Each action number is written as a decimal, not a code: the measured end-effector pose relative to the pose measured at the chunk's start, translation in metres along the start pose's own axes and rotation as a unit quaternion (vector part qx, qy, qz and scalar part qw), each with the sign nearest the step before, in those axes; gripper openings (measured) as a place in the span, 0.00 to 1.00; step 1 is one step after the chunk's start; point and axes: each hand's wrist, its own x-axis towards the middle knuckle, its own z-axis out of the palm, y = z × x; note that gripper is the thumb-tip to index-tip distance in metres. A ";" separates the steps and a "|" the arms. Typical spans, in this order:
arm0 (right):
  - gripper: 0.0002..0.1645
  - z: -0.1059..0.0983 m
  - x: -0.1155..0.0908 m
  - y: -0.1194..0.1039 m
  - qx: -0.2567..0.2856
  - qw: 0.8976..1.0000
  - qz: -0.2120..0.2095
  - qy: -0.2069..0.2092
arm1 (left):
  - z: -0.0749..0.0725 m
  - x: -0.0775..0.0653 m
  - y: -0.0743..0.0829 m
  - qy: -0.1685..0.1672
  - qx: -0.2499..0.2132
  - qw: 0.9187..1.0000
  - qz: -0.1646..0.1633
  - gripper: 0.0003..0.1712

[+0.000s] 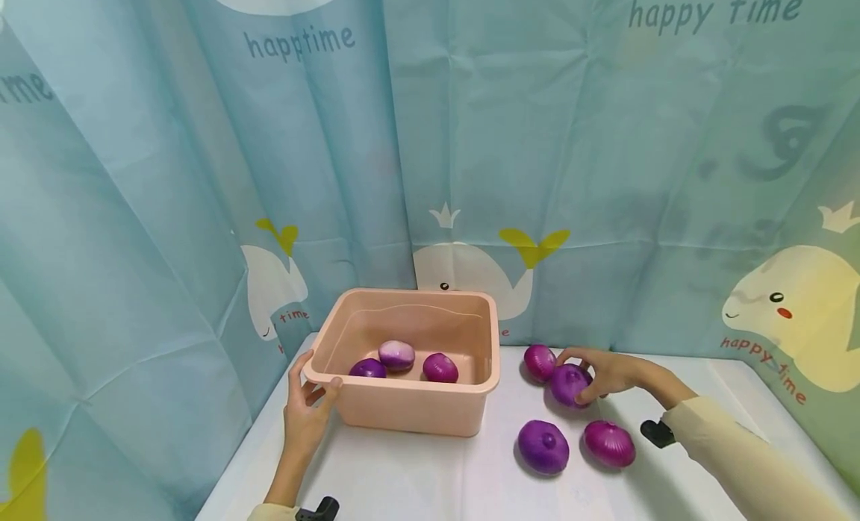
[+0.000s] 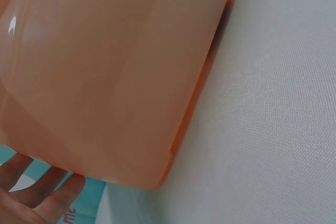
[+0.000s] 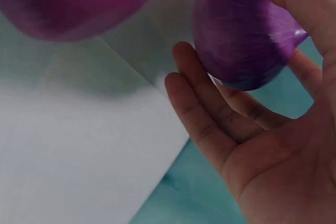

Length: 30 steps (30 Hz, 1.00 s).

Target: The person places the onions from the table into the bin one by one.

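Right hand [image 1: 601, 373]: thumb and fingers curled around a deep-purple onion [image 1: 568, 387], thumb on one side, fingertips on the other.
Gripped onion: over the white table [image 1: 403, 476], right of the bin, just beside a magenta onion [image 1: 540, 362] at its upper left.
Left hand [image 1: 309, 409]: grips the near left corner of a peach plastic bin [image 1: 403, 409], thumb at the front rim, fingers along the side.
Inside the bin: three onions, one dark purple [image 1: 363, 369], one pale lilac [image 1: 396, 356], one bright magenta [image 1: 440, 368].
Nearer the viewer: a large purple onion [image 1: 543, 447] and a ridged magenta one [image 1: 609, 444], side by side.
Backdrop: blue-green whale-print curtain [image 1: 484, 148].
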 end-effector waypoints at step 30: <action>0.39 -0.061 -0.008 -0.041 -0.064 0.946 -0.140 0.286 | 0.000 -0.001 -0.001 -0.001 -0.003 1.000 -0.004 0.41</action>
